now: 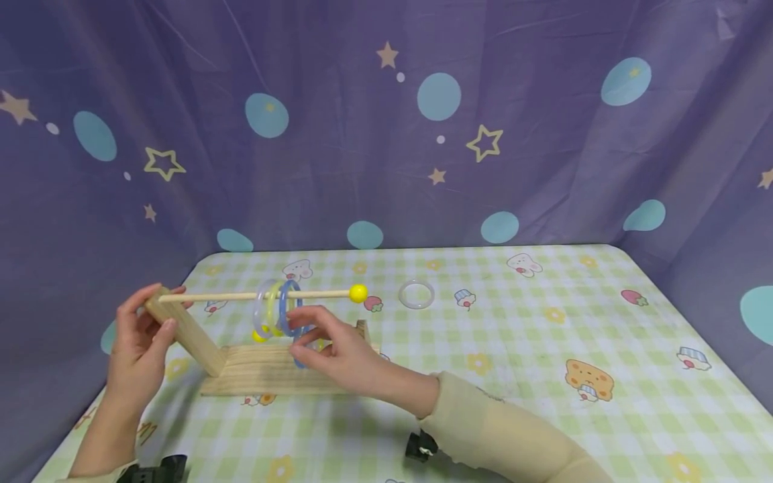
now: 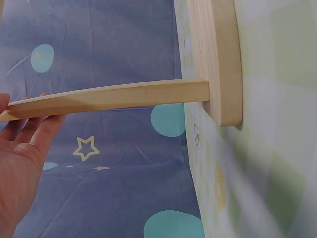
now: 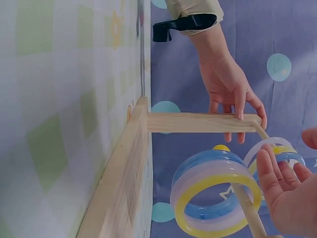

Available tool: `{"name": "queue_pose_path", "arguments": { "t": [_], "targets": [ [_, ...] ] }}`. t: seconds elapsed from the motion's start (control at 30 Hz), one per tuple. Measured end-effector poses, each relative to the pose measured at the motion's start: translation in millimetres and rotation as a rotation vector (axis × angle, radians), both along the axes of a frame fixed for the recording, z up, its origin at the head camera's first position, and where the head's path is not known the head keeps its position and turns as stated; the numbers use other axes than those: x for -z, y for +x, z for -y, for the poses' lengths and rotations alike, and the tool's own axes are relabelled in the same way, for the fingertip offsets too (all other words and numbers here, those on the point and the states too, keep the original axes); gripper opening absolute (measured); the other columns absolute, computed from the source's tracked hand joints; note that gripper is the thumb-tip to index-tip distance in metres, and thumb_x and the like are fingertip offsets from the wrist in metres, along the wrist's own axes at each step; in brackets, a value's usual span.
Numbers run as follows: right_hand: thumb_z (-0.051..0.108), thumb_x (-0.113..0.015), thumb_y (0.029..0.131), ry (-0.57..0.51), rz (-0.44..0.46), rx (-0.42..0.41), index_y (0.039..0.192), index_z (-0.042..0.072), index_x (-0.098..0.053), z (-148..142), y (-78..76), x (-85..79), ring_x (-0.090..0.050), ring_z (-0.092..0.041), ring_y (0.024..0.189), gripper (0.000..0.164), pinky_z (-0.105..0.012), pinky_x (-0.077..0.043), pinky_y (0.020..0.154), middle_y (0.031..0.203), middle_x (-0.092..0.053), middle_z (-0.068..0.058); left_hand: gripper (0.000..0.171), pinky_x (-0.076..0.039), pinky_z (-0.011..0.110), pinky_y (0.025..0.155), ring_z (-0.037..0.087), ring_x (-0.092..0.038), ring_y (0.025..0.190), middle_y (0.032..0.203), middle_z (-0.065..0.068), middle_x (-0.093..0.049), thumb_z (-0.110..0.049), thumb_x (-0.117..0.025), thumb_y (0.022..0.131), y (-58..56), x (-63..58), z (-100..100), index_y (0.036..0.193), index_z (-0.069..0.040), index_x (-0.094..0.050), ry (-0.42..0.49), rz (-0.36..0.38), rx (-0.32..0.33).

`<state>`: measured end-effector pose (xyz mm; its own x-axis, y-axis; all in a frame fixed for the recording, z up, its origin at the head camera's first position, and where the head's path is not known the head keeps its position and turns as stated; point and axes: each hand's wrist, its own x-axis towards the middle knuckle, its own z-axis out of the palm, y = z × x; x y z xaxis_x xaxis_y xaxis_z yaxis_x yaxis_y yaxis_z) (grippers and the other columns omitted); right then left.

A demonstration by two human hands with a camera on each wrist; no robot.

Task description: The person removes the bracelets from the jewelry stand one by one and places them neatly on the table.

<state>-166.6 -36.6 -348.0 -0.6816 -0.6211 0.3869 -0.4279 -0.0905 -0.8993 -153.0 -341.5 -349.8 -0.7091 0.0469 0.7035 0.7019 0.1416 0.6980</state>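
Observation:
A wooden stand has a flat base (image 1: 266, 369) and a leaning post (image 1: 196, 339), from whose top a thin rod (image 1: 217, 297) runs right to a yellow ball (image 1: 358, 293). My left hand (image 1: 135, 355) grips the post's top end, thumb in front and fingers behind. On the rod hang a pale lavender ring (image 1: 258, 312), a yellow ring and a blue ring (image 1: 282, 312). Beside the blue ring is my right hand (image 1: 350, 355), thumb and index finger apart. The right wrist view shows its fingers extended at the rings; whether they touch is unclear.
Blue, lavender and yellow rings (image 3: 218, 178) hang on a lower rod (image 3: 247, 210), mostly hidden by my right hand in the head view. A pale translucent ring (image 1: 417, 307) lies on the checked tablecloth (image 1: 513, 335), behind and right of the stand. A patterned curtain (image 1: 338, 174) stands behind.

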Motion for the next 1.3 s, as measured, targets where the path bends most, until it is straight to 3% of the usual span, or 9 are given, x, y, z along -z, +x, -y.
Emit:
{"name": "queue_pose_path", "arguments": {
  "t": [0.3, 0.43, 0.6, 0.8, 1.03, 1.3],
  "targets": [
    [0.006, -0.06, 0.096, -0.046, -0.016, 0.083, 0.131, 0.008, -0.049, -0.8, -1.0, 4.0, -0.06, -0.007, 0.09, 0.037, -0.023, -0.051, 0.07, 0.116, -0.058, -0.01, 0.051, -0.045, 0.015, 0.089, 0.013, -0.056, 0.116, 0.134, 0.008, -0.054, 0.017, -0.036, 0.096, 0.8, -0.7, -0.8, 0.144, 0.004, -0.025, 0.001, 0.002, 0.0],
    [0.003, -0.061, 0.095, -0.089, -0.051, 0.133, 0.126, 0.005, -0.052, -2.3, -1.9, 5.7, -0.062, -0.009, 0.082, 0.032, -0.023, -0.051, 0.066, 0.108, -0.06, -0.012, 0.052, -0.044, 0.015, 0.089, 0.015, -0.056, 0.117, 0.135, 0.01, -0.053, 0.02, -0.034, 0.095, -0.7, -0.3, 0.4, 0.144, 0.005, -0.025, 0.002, -0.027, 0.033],
    [0.001, -0.063, 0.093, -0.143, -0.089, 0.186, 0.117, 0.001, -0.056, -3.2, -2.2, 6.8, -0.065, -0.016, 0.071, 0.025, -0.025, -0.053, 0.061, 0.098, -0.062, -0.014, 0.052, -0.044, 0.014, 0.089, 0.014, -0.056, 0.116, 0.134, 0.009, -0.054, 0.02, -0.034, 0.095, -0.4, 0.1, 0.3, 0.144, 0.005, -0.025, -0.001, -0.012, 0.005],
    [0.002, -0.064, 0.093, -0.175, -0.087, 0.211, 0.115, 0.0, -0.057, -7.2, -1.4, 7.3, -0.065, -0.019, 0.069, 0.023, -0.027, -0.054, 0.058, 0.096, -0.063, -0.016, 0.053, -0.045, 0.015, 0.089, 0.015, -0.057, 0.116, 0.134, 0.011, -0.054, 0.022, -0.033, 0.094, -3.0, 1.3, 1.0, 0.144, 0.006, -0.026, 0.021, -0.04, 0.054],
    [0.001, -0.065, 0.092, -0.183, -0.112, 0.244, 0.112, 0.001, -0.059, -16.5, -1.2, 9.6, -0.065, -0.029, 0.068, 0.021, -0.025, -0.052, 0.058, 0.094, -0.064, -0.015, 0.053, -0.044, 0.014, 0.09, 0.014, -0.056, 0.116, 0.134, 0.007, -0.054, 0.021, -0.033, 0.095, -2.2, 1.4, 0.9, 0.144, 0.005, -0.025, 0.007, -0.025, 0.035],
    [-0.002, -0.067, 0.089, -0.202, -0.16, 0.278, 0.111, 0.0, -0.06, -26.4, -0.3, 11.9, -0.064, -0.016, 0.066, 0.023, -0.026, -0.053, 0.057, 0.092, -0.065, -0.014, 0.053, -0.045, 0.016, 0.09, 0.016, -0.057, 0.116, 0.134, 0.01, -0.054, 0.022, -0.032, 0.094, -4.5, 1.7, 0.4, 0.144, 0.005, -0.026, 0.048, -0.044, 0.088]
  ]
}}
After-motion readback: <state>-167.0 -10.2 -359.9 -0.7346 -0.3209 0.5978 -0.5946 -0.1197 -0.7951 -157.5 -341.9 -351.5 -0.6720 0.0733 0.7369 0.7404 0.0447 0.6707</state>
